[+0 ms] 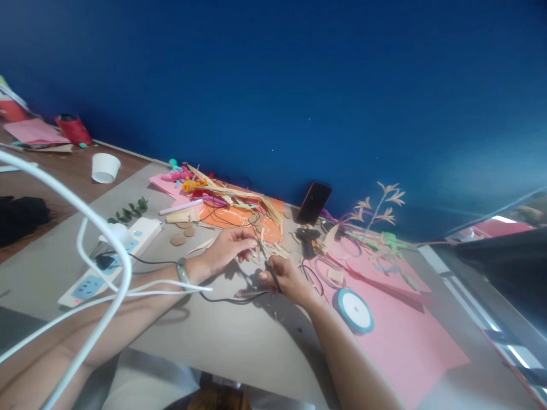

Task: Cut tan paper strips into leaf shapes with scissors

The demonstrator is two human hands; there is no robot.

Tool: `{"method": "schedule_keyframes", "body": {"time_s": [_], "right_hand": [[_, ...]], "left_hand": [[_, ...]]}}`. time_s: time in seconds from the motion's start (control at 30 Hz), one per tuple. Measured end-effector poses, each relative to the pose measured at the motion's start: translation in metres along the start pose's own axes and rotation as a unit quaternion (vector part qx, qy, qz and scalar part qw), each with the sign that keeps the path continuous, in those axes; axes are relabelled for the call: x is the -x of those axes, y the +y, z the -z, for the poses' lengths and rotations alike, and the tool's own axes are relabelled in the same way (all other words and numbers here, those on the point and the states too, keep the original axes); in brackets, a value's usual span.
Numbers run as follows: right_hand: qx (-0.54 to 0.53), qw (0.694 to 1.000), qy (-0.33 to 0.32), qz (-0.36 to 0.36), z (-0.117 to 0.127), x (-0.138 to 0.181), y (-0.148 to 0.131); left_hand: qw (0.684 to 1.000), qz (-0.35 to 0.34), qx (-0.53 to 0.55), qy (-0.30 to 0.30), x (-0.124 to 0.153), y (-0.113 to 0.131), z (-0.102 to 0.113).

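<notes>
My right hand (288,279) is closed around the dark handles of a pair of scissors (268,266), whose blades point up and away from me. Just left of it, my left hand (231,249) pinches a small pale strip (257,254) close to the blades; whether they touch it I cannot tell. A bangle circles my left wrist. Beyond both hands lies an orange sheet (270,229) strewn with dried, straw-coloured strips (239,195). Several round brown discs (178,239) are left of my left hand.
A white power strip (143,230) with cords stands at left, and a white cable (123,250) loops across the view. A phone (314,203) leans on the blue wall. To the right are pink sheets (410,341), a teal-rimmed roll (354,311) and a pale flower stem (376,209).
</notes>
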State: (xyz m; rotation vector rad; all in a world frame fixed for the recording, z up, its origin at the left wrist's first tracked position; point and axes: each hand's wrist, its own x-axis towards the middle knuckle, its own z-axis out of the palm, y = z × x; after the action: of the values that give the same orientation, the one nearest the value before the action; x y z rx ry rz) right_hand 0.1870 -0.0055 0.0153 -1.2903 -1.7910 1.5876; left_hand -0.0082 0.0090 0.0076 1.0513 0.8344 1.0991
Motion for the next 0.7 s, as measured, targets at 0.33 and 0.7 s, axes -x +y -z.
{"method": "schedule_keyframes", "body": {"time_s": [0.33, 0.7], "right_hand": [[0.02, 1.0, 0.011, -0.013, 0.003, -0.001, 0.002], [0.143, 0.959, 0.236, 0.061, 0.021, -0.005, 0.01]], "left_hand": [[1.0, 0.003, -0.007, 0.004, -0.001, -0.001, 0.0], [0.914, -0.005, -0.406, 0.024, -0.004, 0.008, 0.013]]}}
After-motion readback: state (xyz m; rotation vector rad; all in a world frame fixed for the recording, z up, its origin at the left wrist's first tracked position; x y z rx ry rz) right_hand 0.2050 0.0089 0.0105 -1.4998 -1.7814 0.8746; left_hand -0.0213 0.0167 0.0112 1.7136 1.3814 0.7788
